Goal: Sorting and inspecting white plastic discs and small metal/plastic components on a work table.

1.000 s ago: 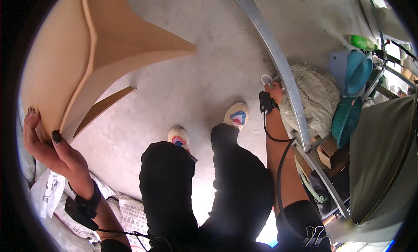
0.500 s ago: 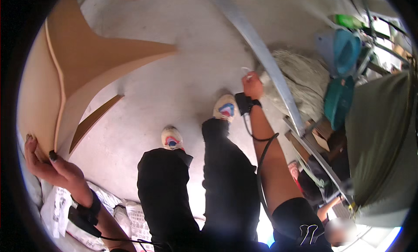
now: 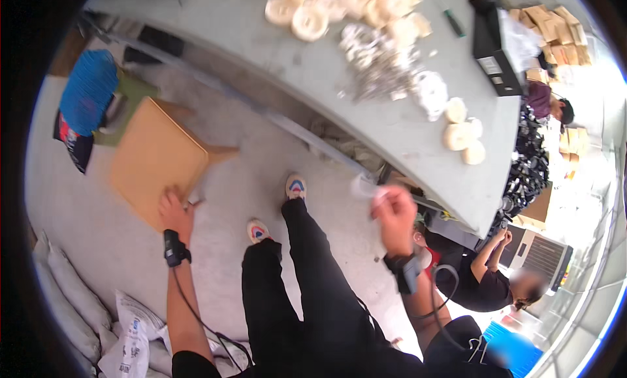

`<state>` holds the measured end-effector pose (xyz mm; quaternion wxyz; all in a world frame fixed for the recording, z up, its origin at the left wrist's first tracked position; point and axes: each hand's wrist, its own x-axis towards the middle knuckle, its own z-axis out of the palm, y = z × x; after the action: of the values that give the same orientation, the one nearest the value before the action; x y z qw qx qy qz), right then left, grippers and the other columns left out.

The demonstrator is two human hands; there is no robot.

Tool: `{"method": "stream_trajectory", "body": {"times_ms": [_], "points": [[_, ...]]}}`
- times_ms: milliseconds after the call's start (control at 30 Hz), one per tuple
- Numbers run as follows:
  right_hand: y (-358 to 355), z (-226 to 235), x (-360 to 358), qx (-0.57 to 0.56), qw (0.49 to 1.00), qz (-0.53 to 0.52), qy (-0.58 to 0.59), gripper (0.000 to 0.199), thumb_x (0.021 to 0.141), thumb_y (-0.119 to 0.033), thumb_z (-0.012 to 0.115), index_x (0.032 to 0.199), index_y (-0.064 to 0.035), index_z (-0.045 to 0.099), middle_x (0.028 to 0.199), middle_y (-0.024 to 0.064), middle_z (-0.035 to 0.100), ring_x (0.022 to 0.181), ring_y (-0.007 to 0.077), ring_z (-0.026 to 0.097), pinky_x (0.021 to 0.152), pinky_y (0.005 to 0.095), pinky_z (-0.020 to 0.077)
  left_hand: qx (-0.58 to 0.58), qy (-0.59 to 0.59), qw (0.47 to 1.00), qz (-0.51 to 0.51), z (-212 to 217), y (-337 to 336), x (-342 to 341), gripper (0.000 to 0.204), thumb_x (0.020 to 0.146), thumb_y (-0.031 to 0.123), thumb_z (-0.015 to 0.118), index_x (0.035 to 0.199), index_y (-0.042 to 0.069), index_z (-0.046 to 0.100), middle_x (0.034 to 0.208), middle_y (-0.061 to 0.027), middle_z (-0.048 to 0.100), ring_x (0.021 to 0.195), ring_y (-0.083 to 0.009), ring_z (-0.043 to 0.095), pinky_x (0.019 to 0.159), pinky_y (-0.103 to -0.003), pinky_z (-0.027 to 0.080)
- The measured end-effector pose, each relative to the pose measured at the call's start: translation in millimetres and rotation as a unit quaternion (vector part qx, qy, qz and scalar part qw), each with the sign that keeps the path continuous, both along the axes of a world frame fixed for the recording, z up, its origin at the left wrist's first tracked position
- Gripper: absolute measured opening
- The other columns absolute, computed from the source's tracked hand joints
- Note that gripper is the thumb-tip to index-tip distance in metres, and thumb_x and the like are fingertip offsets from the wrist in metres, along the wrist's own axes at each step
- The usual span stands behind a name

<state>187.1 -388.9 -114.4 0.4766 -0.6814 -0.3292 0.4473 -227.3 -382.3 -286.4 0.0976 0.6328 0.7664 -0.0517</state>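
Note:
A tan plastic stool (image 3: 157, 159) stands at the left, its seat up and a leg pointing toward the table. My left hand (image 3: 175, 213) grips the near edge of the seat, fingers on top and thumb out at the side. My right hand (image 3: 394, 214) is raised by the table's front edge, fingers closed on a small whitish translucent piece (image 3: 363, 187). Blur hides what kind of piece it is. On the grey table (image 3: 261, 45) lie cream round discs (image 3: 309, 22), a heap of small metal parts (image 3: 385, 71) and a white ring-shaped part (image 3: 430, 94).
A blue bundle (image 3: 88, 94) sits beyond the stool. Stuffed sacks (image 3: 78, 299) line the lower left. A black box (image 3: 499, 58) and a green-handled tool (image 3: 454, 23) lie on the table. One person (image 3: 486, 273) sits at the right, another (image 3: 548, 102) farther back, near black parts (image 3: 526, 162).
The stool, tilted up close at the left before, now stands lower and farther out, my left hand still on it. My view has swung toward the table, and my right hand is now beside its edge.

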Motion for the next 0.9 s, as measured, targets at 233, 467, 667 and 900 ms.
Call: {"method": "stream_trajectory", "body": {"times_ms": [233,467,667,900], "points": [[66,65,120,-0.098,0.983,-0.098,0.119,0.011,0.080,-0.018,0.057,0.081,-0.0072,0.054,0.065,0.0013,0.052,0.046,0.0055,0.043,0.041,0.0198,0.0318,-0.092,-0.332,0.939,0.015,23,-58,11,0.020,0.073,0.019,0.059,0.088,0.007,0.061,0.084,-0.0118,0.061,0.087,-0.0308,0.055,0.081,-0.038,0.042],[95,10,125,-0.069,0.987,-0.095,0.111,0.017,0.080,-0.024,0.054,0.084,-0.0073,0.049,0.058,0.0021,0.049,0.045,0.0115,0.047,0.035,0.0226,0.0349,-0.237,-0.216,0.938,-0.129,12,-193,11,0.026,0.080,0.024,0.045,0.079,0.003,0.060,0.087,-0.0185,0.059,0.084,-0.0342,0.054,0.075,-0.043,0.043],[60,-40,171,0.010,0.948,-0.204,0.242,0.024,0.078,-0.038,0.047,0.063,-0.0194,0.042,0.054,0.0004,0.043,0.041,0.0163,0.040,0.035,0.0276,0.0302,-0.214,-0.377,0.900,0.037,30,-207,42,0.025,0.075,0.024,0.053,0.083,0.003,0.063,0.075,-0.0131,0.062,0.072,-0.0252,0.060,0.069,-0.035,0.048],[64,-54,75,-0.034,0.956,-0.182,-0.226,0.009,0.075,-0.013,0.055,0.074,-0.0092,0.046,0.053,0.0012,0.044,0.043,0.0149,0.041,0.039,0.0283,0.0327,0.001,-0.498,0.765,0.408,96,-223,-49,0.028,0.072,0.027,0.055,0.084,0.003,0.063,0.076,-0.0149,0.062,0.065,-0.0267,0.061,0.065,-0.034,0.048]]}}
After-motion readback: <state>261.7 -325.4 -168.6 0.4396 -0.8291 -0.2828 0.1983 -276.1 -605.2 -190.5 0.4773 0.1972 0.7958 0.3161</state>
